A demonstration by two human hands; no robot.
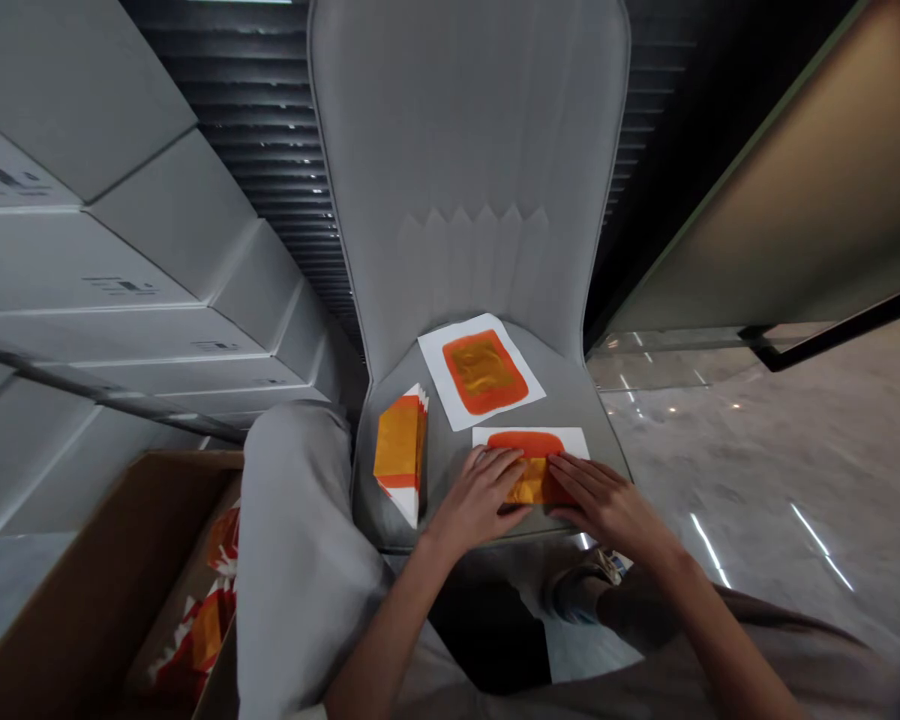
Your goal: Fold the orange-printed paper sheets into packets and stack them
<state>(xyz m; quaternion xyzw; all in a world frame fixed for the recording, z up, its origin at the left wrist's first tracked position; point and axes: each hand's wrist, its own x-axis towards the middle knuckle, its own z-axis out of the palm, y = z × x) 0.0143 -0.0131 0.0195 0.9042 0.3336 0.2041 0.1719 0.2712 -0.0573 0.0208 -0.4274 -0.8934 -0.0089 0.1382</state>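
Observation:
A sheet of joss paper (521, 440), white with an orange patch and gold foil, lies near the front edge of the chair seat; its near part looks folded over. My left hand (476, 495) rests on its left side, fingers stretched out across the paper. From the right, my right hand (604, 500) lies on the same sheet with extended fingers, the tips close to the gold foil. Both thumbs are near the front edge. Behind it, a flat joss paper sheet (484, 368) shows its gold square. Left of my hands stands a bundle of folded joss papers (400, 440).
The grey chair (469, 120) has a tall back. At lower left, a cardboard box (67, 590) contains folded red, white and gold papers (206, 630). White cartons (142, 230) are stacked on the left. A glass-topped piece with a dark frame (795, 200) stands at right.

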